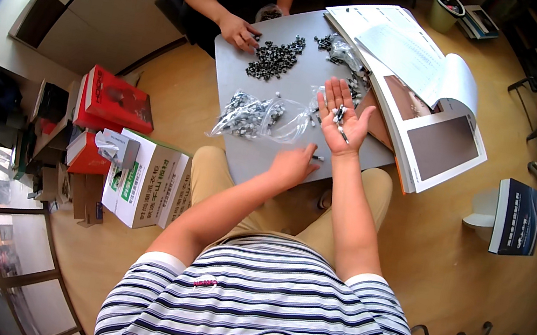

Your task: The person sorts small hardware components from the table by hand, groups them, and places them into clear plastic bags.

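My right hand (344, 125) is turned palm up over the table, its fingers stretched out. Several small black-and-white parts (340, 115) lie loose on that palm, one of them long and thin. Lower and to the left, my left hand (293, 166) is slightly blurred, with a small black-and-white part (318, 157) at its fingertips. Past it, a clear plastic bag (246, 115) full of similar parts lies on the grey table (252, 158). A heap of black parts (276, 57) sits farther back, and another clear bag (346, 54) with dark parts lies at the far right.
Across the table, a co-worker's hand (239, 33) touches the heap's edge. A large open binder (426, 116) overhangs the right side. White boxes (142, 178) and red boxes (120, 100) stand on the floor at left. A dark blue book (517, 218) stands at right.
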A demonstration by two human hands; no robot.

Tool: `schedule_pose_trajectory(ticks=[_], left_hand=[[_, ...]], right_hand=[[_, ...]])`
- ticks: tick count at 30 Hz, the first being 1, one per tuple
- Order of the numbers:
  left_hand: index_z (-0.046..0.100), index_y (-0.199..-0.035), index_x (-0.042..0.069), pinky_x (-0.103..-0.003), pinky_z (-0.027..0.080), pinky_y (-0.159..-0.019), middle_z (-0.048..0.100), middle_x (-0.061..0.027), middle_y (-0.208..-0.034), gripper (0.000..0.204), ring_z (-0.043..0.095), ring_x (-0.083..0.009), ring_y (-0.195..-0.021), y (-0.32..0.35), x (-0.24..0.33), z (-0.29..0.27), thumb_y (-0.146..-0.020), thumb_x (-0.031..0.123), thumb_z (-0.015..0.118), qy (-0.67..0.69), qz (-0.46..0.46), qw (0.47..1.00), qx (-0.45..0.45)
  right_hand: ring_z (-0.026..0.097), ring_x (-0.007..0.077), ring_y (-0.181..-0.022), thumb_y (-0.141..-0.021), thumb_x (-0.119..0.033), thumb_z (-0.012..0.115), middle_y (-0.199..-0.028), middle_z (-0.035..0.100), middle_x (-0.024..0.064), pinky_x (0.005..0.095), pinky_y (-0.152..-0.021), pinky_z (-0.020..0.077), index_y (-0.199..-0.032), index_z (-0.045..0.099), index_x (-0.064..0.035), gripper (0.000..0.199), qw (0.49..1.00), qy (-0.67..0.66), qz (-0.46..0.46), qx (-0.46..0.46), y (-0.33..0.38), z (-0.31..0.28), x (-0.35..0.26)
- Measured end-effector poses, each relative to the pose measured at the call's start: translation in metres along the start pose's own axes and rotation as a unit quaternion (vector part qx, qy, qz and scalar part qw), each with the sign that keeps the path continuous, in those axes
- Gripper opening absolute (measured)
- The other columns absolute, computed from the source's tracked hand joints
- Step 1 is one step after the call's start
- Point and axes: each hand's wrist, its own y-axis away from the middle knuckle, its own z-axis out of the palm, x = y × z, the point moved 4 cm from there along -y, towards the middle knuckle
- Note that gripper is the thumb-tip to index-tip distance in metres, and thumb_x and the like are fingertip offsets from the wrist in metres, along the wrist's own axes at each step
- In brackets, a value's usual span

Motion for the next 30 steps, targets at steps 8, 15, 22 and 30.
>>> schedule_pose_trajectory(ticks=[8,15,22,30], left_hand=[[0.051,-0.104,0.005,-0.052,0.05,-0.062,0.067,-0.018,-0.09,0.03,0.066,-0.0388,-0.077,0.008,-0.013,0.027,-0.095,0.034,0.055,-0.07,-0.014,0.996,-0.054],[0.054,-0.103,0.002,-0.054,0.049,-0.07,0.065,-0.027,-0.088,0.028,0.064,-0.0435,-0.08,0.032,-0.015,0.019,-0.096,0.029,0.051,0.178,-0.038,0.983,-0.029],[0.055,-0.099,0.001,-0.049,0.053,-0.068,0.061,-0.0232,-0.115,0.017,0.065,-0.0372,-0.08,0.035,-0.018,-0.026,-0.09,0.014,0.051,-0.077,0.136,0.987,-0.042],[0.05,-0.099,-0.003,-0.048,0.052,-0.076,0.052,-0.0238,-0.114,0.014,0.063,-0.037,-0.088,0.01,-0.058,-0.082,-0.093,0.01,0.048,-0.102,0.008,0.991,0.082]], right_hand=[[0.062,0.0384,-0.109,-0.102,-0.045,0.044,-0.107,0.065,0.0251,0.0533,-0.105,0.0472,-0.1,0.059,0.0091,0.056,0.982,-0.044,-0.033,0.183,0.01,-0.03,-0.001],[0.061,0.0348,-0.099,-0.103,-0.039,0.041,-0.098,0.063,0.0195,0.0469,-0.102,0.0456,-0.094,0.057,0.0043,0.048,0.919,0.175,0.053,0.349,0.007,-0.046,0.063],[0.061,0.0194,-0.104,-0.099,-0.046,0.051,-0.109,0.067,0.0132,0.0367,-0.099,0.0423,-0.108,0.063,0.0008,0.049,0.85,0.47,0.025,0.237,-0.009,-0.031,0.101],[0.065,0.0188,-0.077,-0.089,-0.018,0.067,-0.083,0.067,0.0101,0.0339,-0.074,0.0544,-0.1,0.066,0.001,0.021,0.589,0.79,-0.075,0.151,-0.003,-0.016,-0.003]])
